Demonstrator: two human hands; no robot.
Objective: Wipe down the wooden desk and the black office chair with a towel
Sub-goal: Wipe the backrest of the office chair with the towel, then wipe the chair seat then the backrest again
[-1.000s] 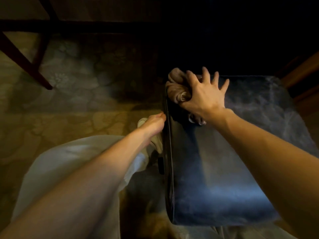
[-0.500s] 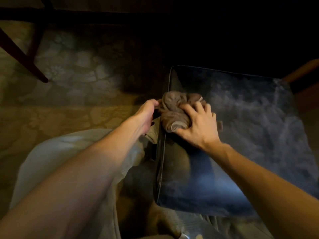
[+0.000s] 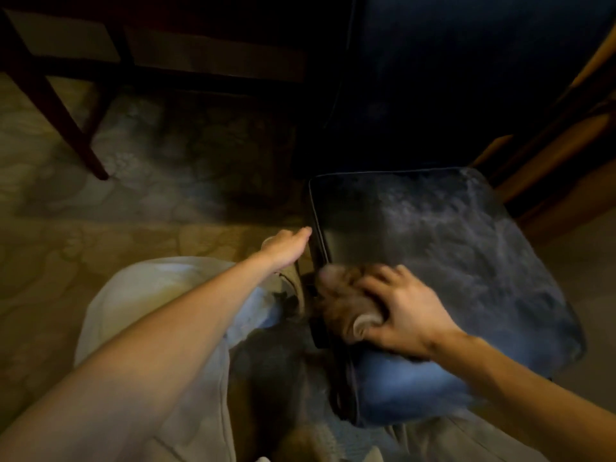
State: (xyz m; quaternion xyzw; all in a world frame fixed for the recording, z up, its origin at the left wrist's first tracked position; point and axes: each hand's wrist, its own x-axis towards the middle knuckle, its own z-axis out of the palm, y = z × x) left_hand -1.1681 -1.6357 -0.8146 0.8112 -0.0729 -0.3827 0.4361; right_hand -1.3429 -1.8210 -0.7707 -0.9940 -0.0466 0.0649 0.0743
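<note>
The room is dim, with a patterned carpet underfoot and dark wooden legs of some piece of furniture slanting across the far left. Ahead of me and to the right stands the black office chair; its seat is glossy and catches a mottled bluish sheen, and its backrest rises into shadow beyond the seat's far edge. My right hand is pressed down on a bunched brown towel at the left edge of the seat, toward the near corner, my fingers curled over the cloth and gripping it, with a rolled fold of the towel poking out under my thumb. The hand and the towel are both blurred. My left hand reaches out to the same left edge of the seat farther along, fingers held close together and extended, the tips at the seat's piped rim; I cannot tell whether they actually touch it. Below my left forearm lies my pale trouser leg, and a light shoe shows just beside the chair's near left side.
</note>
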